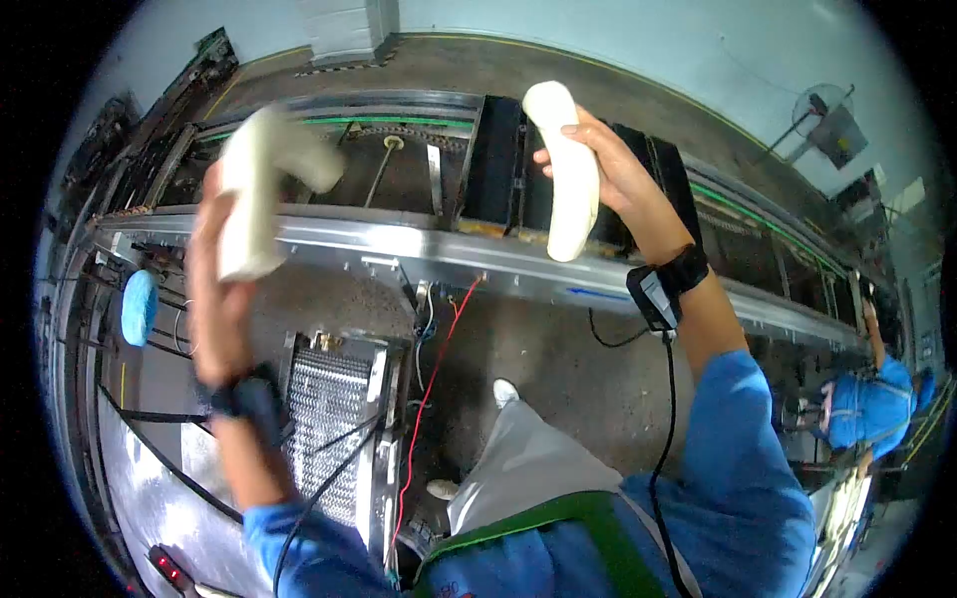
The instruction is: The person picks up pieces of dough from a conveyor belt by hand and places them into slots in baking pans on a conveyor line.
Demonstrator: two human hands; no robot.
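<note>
My left hand (pixel 214 289), smeared by motion, is wrapped around a white hooked piece (pixel 251 194). Its thick body stands nearly upright, and a shorter arm sticks out to the right at the top. My right hand (pixel 610 164) grips a cream-white, smooth, slightly curved club-shaped piece (pixel 571 189) with a rounded knob at its upper end. Thumb and fingers close around its upper half. Both pieces are held up above the metal rail (pixel 399 239) of a conveyor line, apart from each other. What material they are made of I cannot tell.
Dark panels (pixel 493 164) lie across the conveyor behind my right hand. Below stands a ridged metal unit (pixel 334 419), with a red cable (pixel 429 399) beside it. A blue oval pad (pixel 139 307) is at left. Another person in blue (pixel 867 409) stands at far right, near a fan (pixel 822 110).
</note>
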